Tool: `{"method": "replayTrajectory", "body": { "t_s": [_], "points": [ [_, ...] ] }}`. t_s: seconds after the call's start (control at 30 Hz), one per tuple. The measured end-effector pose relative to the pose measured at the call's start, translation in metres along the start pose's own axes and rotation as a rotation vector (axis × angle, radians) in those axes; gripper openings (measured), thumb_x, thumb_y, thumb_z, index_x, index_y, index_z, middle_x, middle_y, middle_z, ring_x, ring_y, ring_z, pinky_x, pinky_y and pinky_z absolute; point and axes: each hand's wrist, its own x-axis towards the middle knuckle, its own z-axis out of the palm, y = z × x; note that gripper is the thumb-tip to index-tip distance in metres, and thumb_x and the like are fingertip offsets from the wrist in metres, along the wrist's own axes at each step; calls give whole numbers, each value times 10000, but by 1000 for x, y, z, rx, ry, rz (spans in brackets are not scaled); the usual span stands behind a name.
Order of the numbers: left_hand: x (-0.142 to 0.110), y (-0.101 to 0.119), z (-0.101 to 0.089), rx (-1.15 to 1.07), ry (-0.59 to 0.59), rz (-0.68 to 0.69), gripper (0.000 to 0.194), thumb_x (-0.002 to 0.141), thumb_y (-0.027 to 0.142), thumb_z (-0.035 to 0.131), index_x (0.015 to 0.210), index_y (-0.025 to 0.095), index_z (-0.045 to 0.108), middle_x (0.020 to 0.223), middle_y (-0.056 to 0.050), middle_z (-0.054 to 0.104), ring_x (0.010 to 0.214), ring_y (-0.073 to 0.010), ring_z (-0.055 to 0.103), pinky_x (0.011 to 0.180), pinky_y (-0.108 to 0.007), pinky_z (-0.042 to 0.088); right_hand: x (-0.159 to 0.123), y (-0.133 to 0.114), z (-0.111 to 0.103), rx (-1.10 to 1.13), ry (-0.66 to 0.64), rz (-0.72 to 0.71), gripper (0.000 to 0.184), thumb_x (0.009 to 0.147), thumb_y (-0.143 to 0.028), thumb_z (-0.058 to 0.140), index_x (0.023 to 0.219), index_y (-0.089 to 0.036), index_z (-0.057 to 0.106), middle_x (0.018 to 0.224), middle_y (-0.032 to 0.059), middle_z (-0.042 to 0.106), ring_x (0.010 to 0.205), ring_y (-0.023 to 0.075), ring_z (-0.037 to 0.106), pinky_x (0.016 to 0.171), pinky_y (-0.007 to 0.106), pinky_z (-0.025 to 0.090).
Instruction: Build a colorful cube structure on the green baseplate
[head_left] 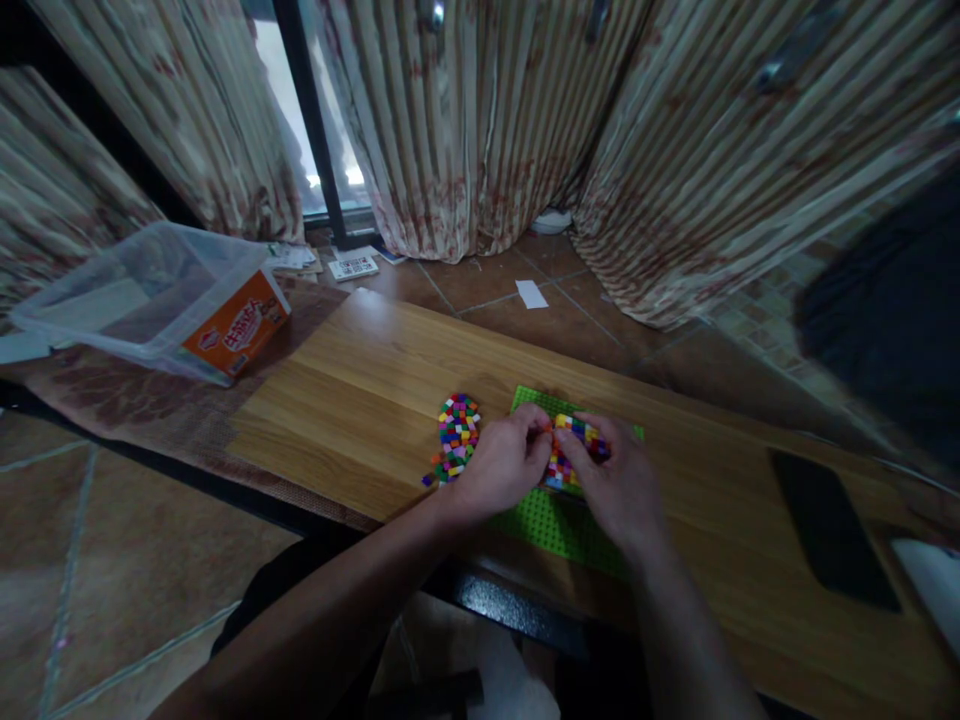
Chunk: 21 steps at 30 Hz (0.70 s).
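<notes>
A green studded baseplate point(551, 522) lies on the wooden board, with a block of small multicoloured bricks point(564, 462) on it. My left hand point(510, 455) comes in at the block's left side, thumb and forefinger pinched together; whatever sits between the fingertips is too small to make out. Over the block's right side rests my right hand point(611, 475), its thumb and fingers closed around the bricks and partly hiding them. Left of my left hand is a loose pile of tiny coloured bricks point(457, 435).
A clear plastic bin point(150, 325) with an orange label stands at the far left. On the right of the wooden board point(337, 390) lies a dark flat object point(829, 525). Beyond the board are a tiled floor with a white paper point(532, 294) and long curtains point(465, 130).
</notes>
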Motion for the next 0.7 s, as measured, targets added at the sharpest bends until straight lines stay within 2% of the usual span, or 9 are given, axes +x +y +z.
{"method": "replayTrajectory", "body": {
  "t_s": [0.47, 0.6, 0.7],
  "points": [
    [0, -7, 4, 13, 28, 12, 71, 883, 196, 515, 882, 185, 585, 758, 0, 637, 685, -131, 606, 658, -247, 456, 1, 2, 4, -7, 26, -52, 523, 825, -649, 550, 1052, -200, 694, 1032, 118, 683, 953, 263, 604, 898, 480, 454],
    [1, -4, 0, 9, 20, 26, 91, 893, 208, 516, 887, 178, 602, 785, -11, 649, 705, -134, 606, 689, -260, 469, 0, 3, -1, 141, 12, 0, 497, 844, -613, 551, 1084, -204, 699, 1068, 109, 695, 985, 257, 625, 906, 463, 471],
    [5, -2, -6, -62, 54, 13, 106, 897, 212, 519, 893, 173, 618, 821, -20, 664, 743, -134, 613, 714, -264, 481, -1, 3, -7, 231, 89, -3, 416, 924, -516, 476, 1096, -208, 695, 1108, 99, 705, 1024, 237, 638, 931, 446, 476]
  ]
}}
